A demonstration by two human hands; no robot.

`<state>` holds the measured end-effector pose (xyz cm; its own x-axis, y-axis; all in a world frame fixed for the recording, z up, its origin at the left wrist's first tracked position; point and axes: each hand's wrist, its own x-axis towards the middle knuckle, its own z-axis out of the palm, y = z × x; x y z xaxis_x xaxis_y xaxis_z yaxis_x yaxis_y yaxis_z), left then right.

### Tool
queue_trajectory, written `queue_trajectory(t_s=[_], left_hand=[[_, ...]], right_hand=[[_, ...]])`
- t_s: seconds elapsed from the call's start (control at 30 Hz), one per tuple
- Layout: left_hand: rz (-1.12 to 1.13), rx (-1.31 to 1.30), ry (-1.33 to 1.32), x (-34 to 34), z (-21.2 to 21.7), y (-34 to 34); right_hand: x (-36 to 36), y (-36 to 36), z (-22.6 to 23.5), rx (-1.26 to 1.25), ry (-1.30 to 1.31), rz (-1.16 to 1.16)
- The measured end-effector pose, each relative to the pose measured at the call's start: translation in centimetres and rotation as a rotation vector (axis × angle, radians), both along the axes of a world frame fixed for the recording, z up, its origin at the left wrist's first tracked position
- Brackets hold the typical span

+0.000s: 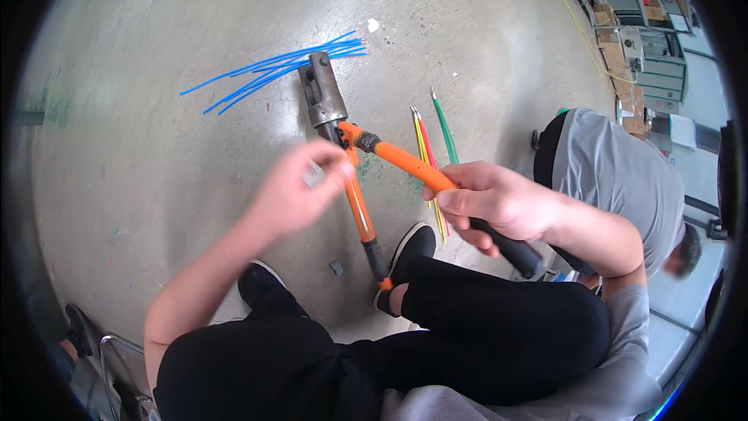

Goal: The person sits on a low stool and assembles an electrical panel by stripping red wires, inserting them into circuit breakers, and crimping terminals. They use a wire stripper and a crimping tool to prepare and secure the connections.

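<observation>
A hydraulic crimping tool with a grey metal head and two orange handles stands in front of me, its head pointing away. My right hand is wrapped around the raised right handle, just above its black grip. The other handle slants down to the floor beside my shoe. Close to the tool's head, my left hand has its thumb and fingers drawn together, slightly blurred. A small pale patch shows between them; I cannot make out what it is.
Blue cables lie on the floor beyond the tool's head. Yellow and red cables and green cables lie to its right. A small grey piece sits near my feet. At right a person in grey bends over.
</observation>
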<state>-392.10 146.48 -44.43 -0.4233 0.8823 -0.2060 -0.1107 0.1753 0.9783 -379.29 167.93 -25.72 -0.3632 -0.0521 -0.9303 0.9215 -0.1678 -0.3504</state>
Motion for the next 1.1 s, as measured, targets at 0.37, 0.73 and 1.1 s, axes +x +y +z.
queue_trajectory(t_s=[0.37,0.73,1.1], left_hand=[[-0.441,-0.034,-0.965,7.7,4.6,0.4],[-0.443,0.029,-0.803,5.6,2.0,-0.9],[-0.543,-0.686,-0.593,1.4,3.7,5.7]], right_hand=[[3.5,-5.4,-7.6,0.059,0.112,-0.033],[3.3,-4.3,-6.7,-0.273,0.047,-0.23],[8.6,0.9,-8.6,-0.324,0.237,0.053]])
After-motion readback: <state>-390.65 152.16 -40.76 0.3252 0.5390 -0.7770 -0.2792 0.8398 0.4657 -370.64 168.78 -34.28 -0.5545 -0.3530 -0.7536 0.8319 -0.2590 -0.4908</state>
